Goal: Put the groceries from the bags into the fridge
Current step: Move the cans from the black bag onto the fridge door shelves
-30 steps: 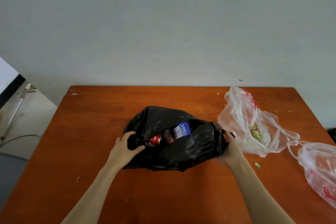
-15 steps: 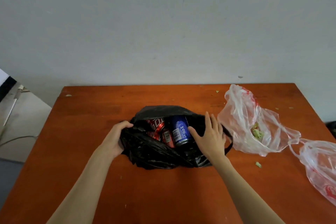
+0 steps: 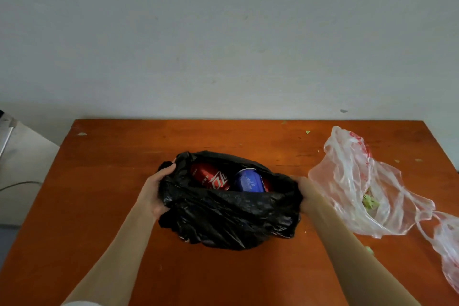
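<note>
A black plastic bag (image 3: 231, 216) lies in the middle of the wooden table (image 3: 124, 156), its mouth spread open away from me. Inside it show a red drink can (image 3: 211, 177) and a blue drink can (image 3: 249, 181), lying side by side. My left hand (image 3: 154, 191) grips the bag's left edge, fingers curled round the plastic. My right hand (image 3: 304, 191) holds the bag's right edge; its fingers are mostly hidden behind the plastic. No fridge is in view.
A clear plastic bag (image 3: 357, 181) with red print and a few green leaf scraps lies right of the black bag. A second clear bag (image 3: 447, 251) trails off the right edge. Green crumbs dot the table. A grey wall stands behind it.
My right hand left the cans and took hold of the bag's right edge. Both hands have pulled the mouth wider, and the cans have rolled further into view.
</note>
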Demonstrator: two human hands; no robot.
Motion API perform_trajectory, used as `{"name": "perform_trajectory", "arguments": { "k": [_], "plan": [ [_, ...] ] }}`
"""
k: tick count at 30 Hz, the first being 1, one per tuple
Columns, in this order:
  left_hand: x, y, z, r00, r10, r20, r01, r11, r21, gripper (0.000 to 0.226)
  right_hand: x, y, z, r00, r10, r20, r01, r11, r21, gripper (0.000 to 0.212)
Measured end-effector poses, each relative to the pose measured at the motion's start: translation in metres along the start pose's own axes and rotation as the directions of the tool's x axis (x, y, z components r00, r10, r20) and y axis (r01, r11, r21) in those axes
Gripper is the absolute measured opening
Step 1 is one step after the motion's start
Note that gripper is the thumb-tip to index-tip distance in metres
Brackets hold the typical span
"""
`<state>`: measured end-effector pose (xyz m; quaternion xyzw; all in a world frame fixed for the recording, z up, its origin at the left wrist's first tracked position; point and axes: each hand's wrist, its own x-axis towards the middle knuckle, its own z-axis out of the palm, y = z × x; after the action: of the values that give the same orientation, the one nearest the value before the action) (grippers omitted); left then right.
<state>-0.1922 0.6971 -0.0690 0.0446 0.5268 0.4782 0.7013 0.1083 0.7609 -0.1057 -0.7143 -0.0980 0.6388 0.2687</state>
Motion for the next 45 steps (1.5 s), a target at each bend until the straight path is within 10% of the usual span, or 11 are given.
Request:
{"name": "perform_trajectory", "arguments": {
  "k": [4, 7, 11, 13, 17, 24, 27, 34, 37, 42, 45],
  "plan": [
    [0.009, 0.014, -0.007, 0.988, -0.156, 0.002, 0.139, 0.891, 0.433, 0.061, 0.015, -0.002, 0.004, 0.996, -0.014, -0.086, 0.009, 0.998, -0.062, 0.020],
    [0.009, 0.030, -0.015, 0.994, -0.079, -0.082, 0.113, 0.775, 0.621, 0.078, 0.002, 0.002, 0.008, 0.908, -0.418, -0.024, 0.338, 0.767, -0.546, 0.041],
    [-0.003, 0.036, -0.004, 0.868, 0.482, -0.116, -0.061, 0.336, 0.940, 0.063, -0.028, 0.020, 0.006, 0.321, -0.906, 0.276, 0.585, -0.039, -0.810, 0.028],
    [-0.014, 0.031, 0.016, 0.683, 0.711, 0.169, -0.215, -0.026, 0.976, 0.044, -0.037, 0.029, 0.009, 0.152, -0.911, 0.384, 0.680, -0.186, -0.709, 0.019],
    [-0.011, 0.000, 0.039, 0.602, 0.398, 0.692, -0.485, -0.506, 0.713, 0.037, -0.042, 0.047, 0.009, 0.268, -0.845, 0.462, 0.742, -0.124, -0.659, 0.024],
    [0.015, -0.030, -0.031, 0.866, 0.072, 0.495, -0.340, -0.641, 0.688, 0.108, -0.037, 0.045, -0.031, 0.687, -0.469, 0.555, 0.668, 0.107, -0.736, 0.108],
    [0.013, -0.030, -0.040, 0.903, 0.035, 0.429, -0.321, -0.607, 0.727, 0.115, -0.024, 0.058, -0.036, 0.682, -0.367, 0.632, 0.638, -0.125, -0.760, 0.122],
    [0.010, -0.034, -0.046, 0.944, 0.091, 0.318, -0.239, -0.477, 0.845, 0.115, 0.006, 0.090, -0.077, 0.733, -0.451, 0.509, 0.511, -0.129, -0.850, 0.120],
    [0.004, -0.028, -0.032, 0.937, 0.149, 0.315, -0.204, -0.498, 0.843, 0.097, 0.001, 0.098, -0.079, 0.707, -0.483, 0.516, 0.573, -0.034, -0.819, 0.098],
    [-0.015, -0.059, -0.005, 0.657, 0.481, 0.580, -0.260, -0.578, 0.773, 0.059, -0.025, 0.102, -0.063, 0.430, -0.851, 0.302, 0.689, 0.093, -0.719, 0.028],
    [-0.017, -0.099, -0.005, 0.769, 0.244, 0.590, -0.333, -0.636, 0.697, 0.105, -0.036, 0.104, -0.042, 0.575, -0.771, 0.274, 0.683, 0.268, -0.680, 0.054]
  ]
}}
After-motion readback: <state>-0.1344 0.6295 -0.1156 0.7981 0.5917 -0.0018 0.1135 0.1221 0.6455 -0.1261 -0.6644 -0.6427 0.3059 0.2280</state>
